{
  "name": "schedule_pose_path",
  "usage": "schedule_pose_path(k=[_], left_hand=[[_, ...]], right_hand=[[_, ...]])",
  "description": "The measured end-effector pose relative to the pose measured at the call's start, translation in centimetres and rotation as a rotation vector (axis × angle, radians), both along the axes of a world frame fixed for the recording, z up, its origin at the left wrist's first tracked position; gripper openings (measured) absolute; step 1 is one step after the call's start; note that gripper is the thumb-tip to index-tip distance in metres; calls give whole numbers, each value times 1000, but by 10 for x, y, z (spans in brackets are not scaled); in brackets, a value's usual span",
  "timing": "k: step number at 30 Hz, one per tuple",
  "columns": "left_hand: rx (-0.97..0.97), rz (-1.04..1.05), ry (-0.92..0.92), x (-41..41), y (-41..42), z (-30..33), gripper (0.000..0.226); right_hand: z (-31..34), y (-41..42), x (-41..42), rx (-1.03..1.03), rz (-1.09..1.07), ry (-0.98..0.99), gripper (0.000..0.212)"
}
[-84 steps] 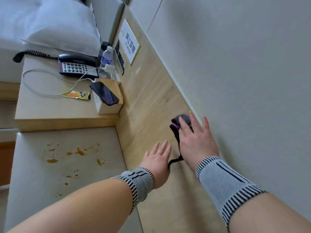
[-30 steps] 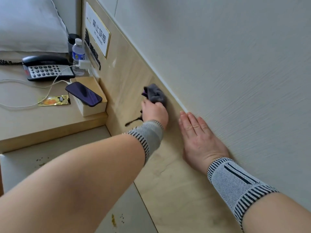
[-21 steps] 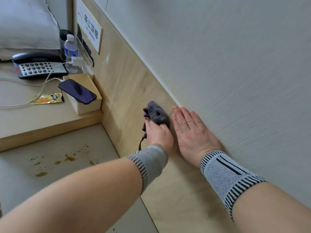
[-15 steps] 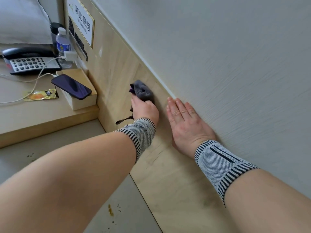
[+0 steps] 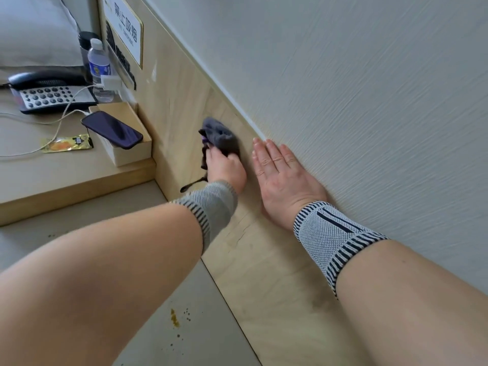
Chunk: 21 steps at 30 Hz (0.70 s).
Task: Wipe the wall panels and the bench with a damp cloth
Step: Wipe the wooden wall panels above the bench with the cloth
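My left hand (image 5: 224,169) grips a bunched dark grey cloth (image 5: 220,137) and holds it against the light wooden wall panel (image 5: 179,107). A thin dark strap of the cloth hangs below my wrist. My right hand (image 5: 280,175) lies flat on the same panel just right of the cloth, fingers straight, close under the panel's top edge where the grey textured wall (image 5: 356,101) begins. The pale grey bench (image 5: 169,260) runs below my left forearm and carries yellow-brown spots (image 5: 175,319).
A wooden side table (image 5: 66,178) at left holds a dark phone (image 5: 112,129) on a small box, a desk telephone (image 5: 47,92), a water bottle (image 5: 99,67), a white cable and a yellow sachet (image 5: 66,143). A sign (image 5: 124,31) hangs on the panel.
The cloth passed from my right hand to my left. My left hand has rubbed it up and down the wooden panel while my right hand stays pressed flat beside it.
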<state>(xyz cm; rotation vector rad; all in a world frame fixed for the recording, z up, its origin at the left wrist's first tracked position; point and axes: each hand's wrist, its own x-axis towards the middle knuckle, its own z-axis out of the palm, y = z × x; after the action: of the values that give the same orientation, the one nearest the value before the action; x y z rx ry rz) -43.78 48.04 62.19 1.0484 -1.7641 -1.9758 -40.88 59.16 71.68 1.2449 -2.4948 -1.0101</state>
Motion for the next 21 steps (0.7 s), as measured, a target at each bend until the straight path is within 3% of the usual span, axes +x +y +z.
schedule_pose_path(k=[4,7,11,17,21], left_hand=[[68,-68,134,38,59,-8,48],[39,-84,86,20,40,-11,64],[-32,-39,-64,-12,-6,-7,58],[-73,-153,123,48,59,-24,52],[-112,-95,124,24,26,-15,55]], right_hand=[[1,1,-1,-2,0,17,56],[2,1,0,-10,5,7,56],[2,2,-1,-9,11,5,58],[0,2,0,-14,12,18,61],[2,1,1,-25,13,-5,57]])
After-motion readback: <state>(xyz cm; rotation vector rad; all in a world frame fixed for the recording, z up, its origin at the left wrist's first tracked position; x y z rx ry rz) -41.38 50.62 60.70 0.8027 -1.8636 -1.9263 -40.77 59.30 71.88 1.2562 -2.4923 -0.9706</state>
